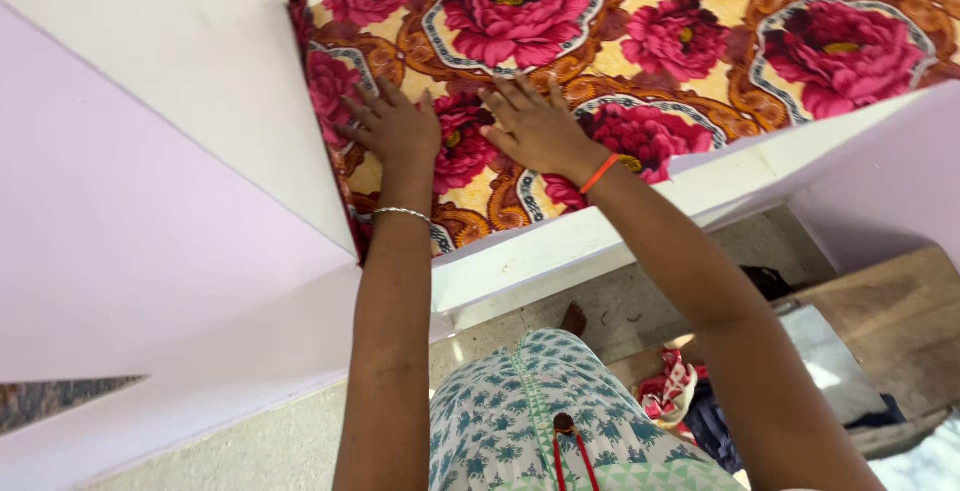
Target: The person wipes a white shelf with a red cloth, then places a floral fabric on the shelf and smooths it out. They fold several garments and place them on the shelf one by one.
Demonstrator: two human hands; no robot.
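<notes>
- Floral blanket (680, 41), patterned with large magenta roses on a yellow and brown ground, is spread flat on a white shelf (560, 251) and is pressed by both hands; it fills the view from 11 o'clock to 3 o'clock.
- Nearest the camera, at 6 o'clock, a white garment with a teal print (500, 411) is seen, with two thin red cords (575, 461) hanging over it.
- At 4 o'clock, on the floor, a small heap of red-and-white cloth (668, 389) is seen beside a wooden board (890, 321).
- A bare concrete floor (640, 311) is shown between the garment and the shelf's front edge.
- The left hand (395, 126) is laid open and palm down on the blanket near its left edge, at about 11 o'clock from centre, fingers spread; nothing is gripped. A thin silver bangle (400, 213) is worn on that wrist.
- The right hand (535, 126) is likewise held open and flat on the blanket, just beside the left hand, at 12 o'clock; nothing is gripped. An orange thread band (600, 173) is worn on that wrist.
- The blanket's left edge is set against a white upright panel (200, 61) at 10 o'clock.
- A pale lilac wall (110, 241) is seen at 9 o'clock.
</notes>
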